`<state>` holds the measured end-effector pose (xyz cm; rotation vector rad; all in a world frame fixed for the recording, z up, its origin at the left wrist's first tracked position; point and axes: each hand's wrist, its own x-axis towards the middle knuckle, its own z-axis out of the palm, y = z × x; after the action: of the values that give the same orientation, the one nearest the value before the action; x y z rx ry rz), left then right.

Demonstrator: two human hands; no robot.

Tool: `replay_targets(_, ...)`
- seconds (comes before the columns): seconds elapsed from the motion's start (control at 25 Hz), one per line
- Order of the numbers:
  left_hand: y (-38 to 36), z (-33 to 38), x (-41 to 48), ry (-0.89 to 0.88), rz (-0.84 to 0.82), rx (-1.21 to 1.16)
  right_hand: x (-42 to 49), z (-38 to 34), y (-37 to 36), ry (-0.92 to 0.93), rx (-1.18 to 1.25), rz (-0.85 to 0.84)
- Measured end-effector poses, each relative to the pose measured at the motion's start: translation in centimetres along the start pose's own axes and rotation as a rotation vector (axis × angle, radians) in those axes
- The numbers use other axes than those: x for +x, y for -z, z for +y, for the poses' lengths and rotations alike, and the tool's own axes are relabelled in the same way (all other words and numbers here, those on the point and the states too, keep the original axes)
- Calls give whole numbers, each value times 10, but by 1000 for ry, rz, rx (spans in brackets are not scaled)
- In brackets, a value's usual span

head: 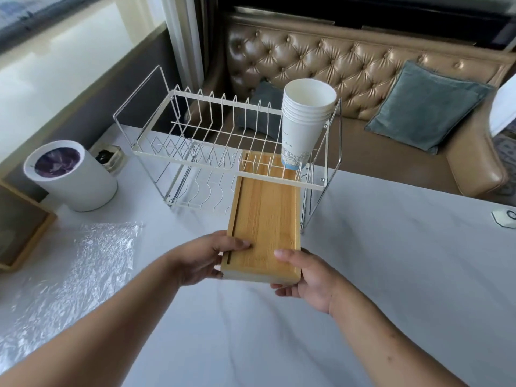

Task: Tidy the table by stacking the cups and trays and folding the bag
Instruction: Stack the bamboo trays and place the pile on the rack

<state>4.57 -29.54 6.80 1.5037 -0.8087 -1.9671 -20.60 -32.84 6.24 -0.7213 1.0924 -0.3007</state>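
A wooden tray (265,216) is held at its near end by both hands, and its far end reaches under the upper tier of a white wire dish rack (206,146). My left hand (206,255) grips the tray's near left corner, thumb on top. My right hand (304,277) grips the near right corner. A stack of several white paper cups (303,121) stands upright on the rack's upper tier at its right end. A clear, crinkled plastic bag (83,269) lies flat on the white table (391,261) to the left.
A white cylindrical container (72,177) stands at the table's left, with a small glass jar (109,157) behind it. A wooden frame (25,227) lies at the far left edge. A tufted leather sofa (363,65) with a teal cushion (427,104) sits beyond the table. A small white object (505,217) lies at the right edge.
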Motion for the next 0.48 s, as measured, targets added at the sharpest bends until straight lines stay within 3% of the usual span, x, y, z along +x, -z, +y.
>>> replay_targets(0.28,7,35,41,-51,222,-116,52,-41,-4,6,119,78)
replay_targets(0.48,14,47,66,-23,268,-137,75,-58,2,-28,131,95)
